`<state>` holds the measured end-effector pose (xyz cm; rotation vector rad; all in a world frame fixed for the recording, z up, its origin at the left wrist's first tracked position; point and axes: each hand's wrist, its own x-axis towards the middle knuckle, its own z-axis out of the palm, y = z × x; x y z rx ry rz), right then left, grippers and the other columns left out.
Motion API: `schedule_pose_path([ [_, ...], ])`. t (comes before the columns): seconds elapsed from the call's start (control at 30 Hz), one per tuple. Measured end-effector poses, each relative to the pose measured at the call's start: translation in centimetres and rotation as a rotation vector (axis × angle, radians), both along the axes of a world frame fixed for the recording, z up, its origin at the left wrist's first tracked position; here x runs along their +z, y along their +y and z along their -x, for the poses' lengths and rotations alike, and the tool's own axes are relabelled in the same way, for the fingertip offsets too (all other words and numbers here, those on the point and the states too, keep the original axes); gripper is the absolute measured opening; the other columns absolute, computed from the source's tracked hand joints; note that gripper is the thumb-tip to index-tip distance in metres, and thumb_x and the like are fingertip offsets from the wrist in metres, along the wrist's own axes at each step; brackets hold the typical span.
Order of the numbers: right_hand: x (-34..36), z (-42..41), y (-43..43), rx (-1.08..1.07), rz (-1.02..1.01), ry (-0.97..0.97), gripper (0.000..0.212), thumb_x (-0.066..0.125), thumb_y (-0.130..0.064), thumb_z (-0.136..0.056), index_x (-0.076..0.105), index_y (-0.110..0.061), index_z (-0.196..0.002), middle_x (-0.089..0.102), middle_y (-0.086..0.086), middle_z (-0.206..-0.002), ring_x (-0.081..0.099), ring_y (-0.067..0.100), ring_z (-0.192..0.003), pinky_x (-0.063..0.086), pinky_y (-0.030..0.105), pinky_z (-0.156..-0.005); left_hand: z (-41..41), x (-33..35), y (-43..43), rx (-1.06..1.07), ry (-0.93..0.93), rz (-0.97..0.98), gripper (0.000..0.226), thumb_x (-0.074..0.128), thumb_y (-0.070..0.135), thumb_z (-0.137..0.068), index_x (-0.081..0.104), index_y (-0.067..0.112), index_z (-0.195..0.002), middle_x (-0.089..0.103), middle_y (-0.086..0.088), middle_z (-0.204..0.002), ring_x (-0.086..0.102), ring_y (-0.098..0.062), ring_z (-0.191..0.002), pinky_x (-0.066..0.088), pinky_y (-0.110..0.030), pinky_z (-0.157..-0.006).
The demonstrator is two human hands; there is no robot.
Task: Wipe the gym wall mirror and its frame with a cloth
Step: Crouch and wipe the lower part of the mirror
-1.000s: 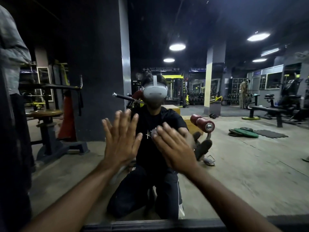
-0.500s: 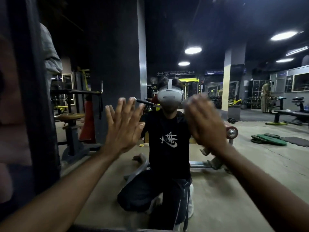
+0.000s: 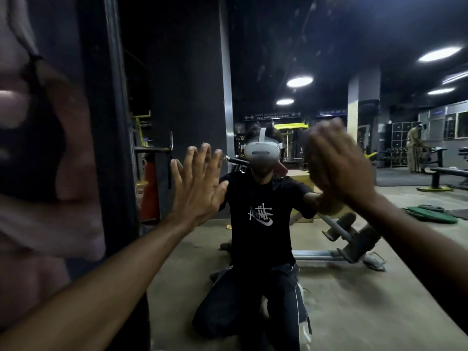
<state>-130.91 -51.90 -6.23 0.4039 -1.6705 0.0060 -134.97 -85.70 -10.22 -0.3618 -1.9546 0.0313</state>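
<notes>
I face the wall mirror [image 3: 354,295], which reflects a kneeling person in a black shirt and a white headset. The dark vertical frame [image 3: 111,127] stands at the mirror's left edge. My left hand [image 3: 197,183] is raised flat against the glass just right of the frame, fingers spread, holding nothing. My right hand [image 3: 339,163] is raised palm-forward at the glass further right, motion-blurred, with nothing visible in it. No cloth shows in the view.
A blurred pink and dark surface [image 3: 38,173] fills the far left beyond the frame. The mirror reflects a weight bench [image 3: 347,239], a pillar [image 3: 364,110], green floor plates [image 3: 430,214] and a distant standing person [image 3: 415,150].
My right hand has swung from the middle up and to the right across the glass. My left hand has stayed spread near the frame. The view has shifted toward the left frame.
</notes>
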Motion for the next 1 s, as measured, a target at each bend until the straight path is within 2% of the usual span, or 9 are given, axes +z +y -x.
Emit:
schedule_pose_path([
  [0.07, 1.4, 0.0, -0.1, 0.017, 0.431, 0.004, 0.052, 0.043, -0.032, -0.106, 0.037, -0.015, -0.154, 0.031, 0.015, -0.163, 0.022, 0.037, -0.153, 0.033, 0.06, -0.117, -0.1, 0.4, -0.1, 0.006, -0.023, 0.011, 0.076, 0.034, 0.056, -0.099, 0.011, 0.023, -0.164, 0.005, -0.01, -0.172, 0.007, -0.035, -0.157, 0.009, -0.07, -0.118],
  [0.13, 1.7, 0.5, -2.9, 0.033, 0.593, -0.013, 0.055, 0.041, -0.03, -0.106, 0.031, -0.017, -0.158, 0.025, 0.012, -0.166, 0.014, 0.035, -0.156, 0.025, 0.056, -0.123, -0.2, 0.5, 0.0, 0.022, -0.029, 0.013, 0.076, 0.032, 0.056, -0.099, 0.012, 0.023, -0.164, 0.004, -0.01, -0.172, 0.007, -0.036, -0.157, 0.009, -0.07, -0.118],
  [0.37, -3.9, 2.2, -3.6, -0.016, -0.552, -0.049, 0.052, 0.045, -0.028, -0.105, 0.044, -0.012, -0.154, 0.039, 0.012, -0.161, 0.027, 0.033, -0.153, 0.03, 0.049, -0.122, 0.0, -0.9, -0.1, -0.032, -0.032, -0.014, 0.072, 0.032, 0.054, -0.101, 0.01, 0.028, -0.164, -0.003, -0.007, -0.172, -0.005, -0.028, -0.158, 0.007, -0.067, -0.12],
  [0.4, -4.1, 2.2, -2.2, -0.02, -0.505, -0.031, 0.051, 0.047, -0.027, -0.106, 0.044, -0.013, -0.154, 0.038, 0.011, -0.162, 0.027, 0.032, -0.154, 0.031, 0.05, -0.122, -0.2, -1.5, 0.0, -0.06, -0.007, -0.005, 0.07, 0.032, 0.053, -0.101, 0.014, 0.028, -0.164, 0.001, -0.008, -0.172, -0.002, -0.029, -0.158, 0.006, -0.067, -0.121],
  [0.5, -7.1, 1.7, -1.4, 0.035, 0.142, 0.043, 0.051, 0.055, -0.018, -0.103, 0.044, -0.009, -0.153, 0.039, 0.014, -0.16, 0.024, 0.034, -0.154, 0.036, 0.056, -0.118, -0.6, -5.0, 1.5, -0.164, 0.067, 0.109, 0.065, 0.036, 0.049, -0.102, 0.026, 0.025, -0.162, 0.014, -0.013, -0.17, 0.01, -0.033, -0.157, 0.012, -0.07, -0.119],
  [0.57, -10.7, 1.6, -4.5, 0.051, 0.37, 0.073, 0.055, 0.057, -0.011, -0.099, 0.045, -0.007, -0.152, 0.039, 0.017, -0.16, 0.024, 0.038, -0.153, 0.034, 0.055, -0.119, -0.5, -8.0, 3.0, -0.155, 0.066, 0.179, 0.066, 0.041, 0.047, -0.102, 0.025, 0.024, -0.162, 0.014, -0.012, -0.17, 0.011, -0.034, -0.157, 0.015, -0.072, -0.117],
  [0.77, -15.9, 0.9, -2.7, 0.063, -0.409, -0.05, 0.054, 0.063, -0.017, -0.096, 0.052, -0.012, -0.149, 0.042, 0.011, -0.159, 0.033, 0.033, -0.151, 0.041, 0.049, -0.114, 0.5, -10.5, 3.9, -0.116, 0.085, 0.166, 0.072, 0.044, 0.048, -0.103, 0.018, 0.019, -0.163, 0.008, -0.013, -0.171, 0.008, -0.037, -0.157, 0.01, -0.072, -0.119],
  [0.9, -17.0, 1.1, 1.9, -0.082, 0.229, 0.044, 0.058, 0.072, -0.015, -0.092, 0.053, -0.005, -0.146, 0.045, 0.021, -0.154, 0.035, 0.042, -0.149, 0.035, 0.057, -0.117, 1.1, -10.7, 4.5, -0.158, 0.106, 0.13, 0.07, 0.039, 0.044, -0.103, 0.019, 0.016, -0.163, 0.009, -0.015, -0.171, 0.007, -0.037, -0.157, 0.006, -0.073, -0.118],
  [1.0, -19.5, 1.8, -2.0, -0.086, 0.544, 0.07, 0.051, 0.055, -0.016, -0.1, 0.048, -0.002, -0.149, 0.04, 0.023, -0.157, 0.027, 0.045, -0.151, 0.022, 0.055, -0.124, 1.3, -12.9, 4.6, -0.154, 0.12, 0.03, 0.068, 0.037, 0.043, -0.104, 0.018, 0.014, -0.163, 0.01, -0.016, -0.17, 0.007, -0.037, -0.157, 0.002, -0.07, -0.12],
])
